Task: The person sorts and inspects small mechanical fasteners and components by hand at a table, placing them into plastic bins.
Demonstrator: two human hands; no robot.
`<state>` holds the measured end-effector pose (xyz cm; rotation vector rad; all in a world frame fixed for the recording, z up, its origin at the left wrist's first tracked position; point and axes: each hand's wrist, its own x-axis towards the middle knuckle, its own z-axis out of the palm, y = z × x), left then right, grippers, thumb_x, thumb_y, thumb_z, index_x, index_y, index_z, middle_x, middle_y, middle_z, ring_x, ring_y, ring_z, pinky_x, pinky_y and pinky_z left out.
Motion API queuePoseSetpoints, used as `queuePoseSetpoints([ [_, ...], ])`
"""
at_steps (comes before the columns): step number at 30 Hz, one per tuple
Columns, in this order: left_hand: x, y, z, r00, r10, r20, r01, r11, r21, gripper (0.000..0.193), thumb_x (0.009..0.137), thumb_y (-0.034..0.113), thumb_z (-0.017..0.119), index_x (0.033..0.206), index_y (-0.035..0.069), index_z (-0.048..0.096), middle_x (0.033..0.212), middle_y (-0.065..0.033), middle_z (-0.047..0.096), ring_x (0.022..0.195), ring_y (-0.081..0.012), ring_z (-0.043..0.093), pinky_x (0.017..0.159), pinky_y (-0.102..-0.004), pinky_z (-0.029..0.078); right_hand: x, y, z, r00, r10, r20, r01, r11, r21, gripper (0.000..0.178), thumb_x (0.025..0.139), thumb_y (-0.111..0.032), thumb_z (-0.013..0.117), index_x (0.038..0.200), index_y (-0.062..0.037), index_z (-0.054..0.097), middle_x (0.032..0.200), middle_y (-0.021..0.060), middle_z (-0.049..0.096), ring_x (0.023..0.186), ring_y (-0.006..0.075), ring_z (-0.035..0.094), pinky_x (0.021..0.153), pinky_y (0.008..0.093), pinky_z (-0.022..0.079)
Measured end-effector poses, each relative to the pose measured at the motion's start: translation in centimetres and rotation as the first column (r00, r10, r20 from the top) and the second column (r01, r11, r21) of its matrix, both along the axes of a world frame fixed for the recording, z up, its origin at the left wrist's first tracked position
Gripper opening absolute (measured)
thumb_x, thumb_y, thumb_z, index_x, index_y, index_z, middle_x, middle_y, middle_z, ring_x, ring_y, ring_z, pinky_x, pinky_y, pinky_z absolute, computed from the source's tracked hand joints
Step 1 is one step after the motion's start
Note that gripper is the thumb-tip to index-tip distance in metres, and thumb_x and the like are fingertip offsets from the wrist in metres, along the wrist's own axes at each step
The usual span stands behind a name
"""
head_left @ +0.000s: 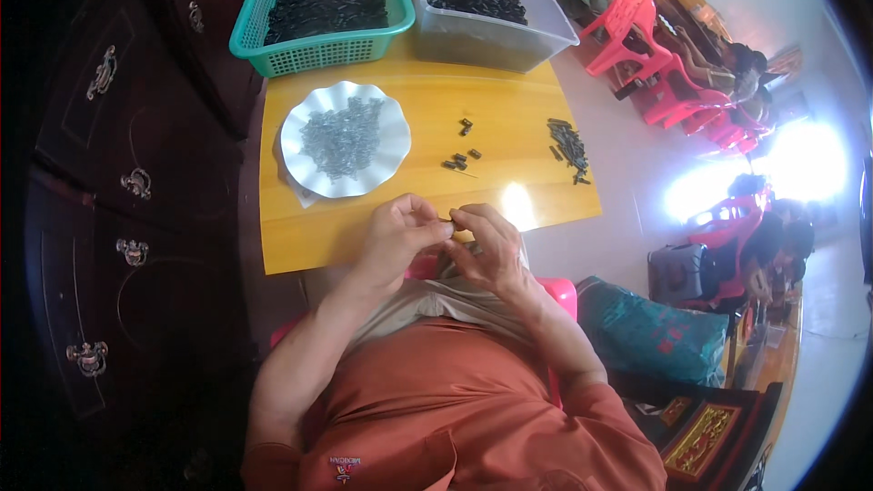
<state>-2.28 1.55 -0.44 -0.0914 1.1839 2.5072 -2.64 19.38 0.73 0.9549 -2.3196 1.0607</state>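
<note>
Over the table's near edge, my left hand (400, 238) and my right hand (492, 244) meet fingertip to fingertip. Both are closed in a pinch around a small dark piece (446, 220), mostly covered by the fingers. Ahead of them several short black cylinder-shaped pieces (460, 163) lie loose, with a thin pin-like stick (466, 174) beside them. To the left a white scalloped plate (396, 127) holds a heap of small clear pieces (342, 138). A pile of slim black pieces (569, 147) rests near the table's right edge.
At the table's far side stand a green plastic basket (318, 55) and a translucent bin (496, 44), both filled with black pieces. Dark cabinets (100, 155) line the left. Red plastic chairs (627, 27), other people and a teal sack (646, 332) are to the right.
</note>
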Motion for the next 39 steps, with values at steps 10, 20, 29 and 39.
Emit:
queuePoseSetpoints([
  [10,0.1,0.1,-0.6,0.999,0.035,-0.008,-0.035,0.999,0.001,0.020,0.082,-0.003,0.071,0.091,0.004,0.054,0.084,-0.0087,0.066,0.076,-0.0160,0.069,0.069,-0.0272,0.057,-0.1,-0.2,-0.8,0.999,0.004,0.040,-0.002,0.999,-0.042,0.034,0.073,-0.003,0.079,0.102,0.0017,0.062,0.091,0.0173,0.064,0.077,0.0314,0.066,0.062,0.0362,0.054],
  [20,0.2,0.3,0.2,0.998,0.049,0.046,-0.051,0.998,0.037,0.015,0.083,-0.002,0.071,0.088,0.002,0.057,0.084,-0.0103,0.068,0.075,-0.0160,0.068,0.071,-0.0269,0.058,-0.2,-0.4,-0.6,1.000,-0.023,0.018,0.024,0.997,-0.079,0.040,0.073,-0.004,0.080,0.109,0.0007,0.061,0.096,0.0172,0.064,0.077,0.0279,0.067,0.063,0.0350,0.055],
  [29,0.4,0.5,-0.3,0.998,0.049,0.045,-0.050,0.998,0.023,0.015,0.083,0.001,0.072,0.088,0.003,0.059,0.082,-0.0079,0.068,0.073,-0.0141,0.067,0.068,-0.0249,0.056,-0.3,-0.3,-0.5,1.000,-0.029,-0.005,0.029,0.998,-0.049,0.037,0.071,-0.003,0.079,0.104,0.0011,0.063,0.093,0.0170,0.064,0.076,0.0292,0.067,0.063,0.0352,0.054],
  [39,0.3,0.3,-0.3,1.000,0.016,0.014,-0.015,0.999,-0.043,0.016,0.086,0.004,0.071,0.094,0.004,0.057,0.086,-0.0078,0.068,0.077,-0.0135,0.067,0.072,-0.0270,0.057,-0.6,-0.1,-0.1,0.999,-0.003,0.048,0.008,0.995,-0.097,0.032,0.071,-0.002,0.078,0.100,0.0022,0.064,0.090,0.0174,0.065,0.075,0.0293,0.067,0.062,0.0352,0.053],
])
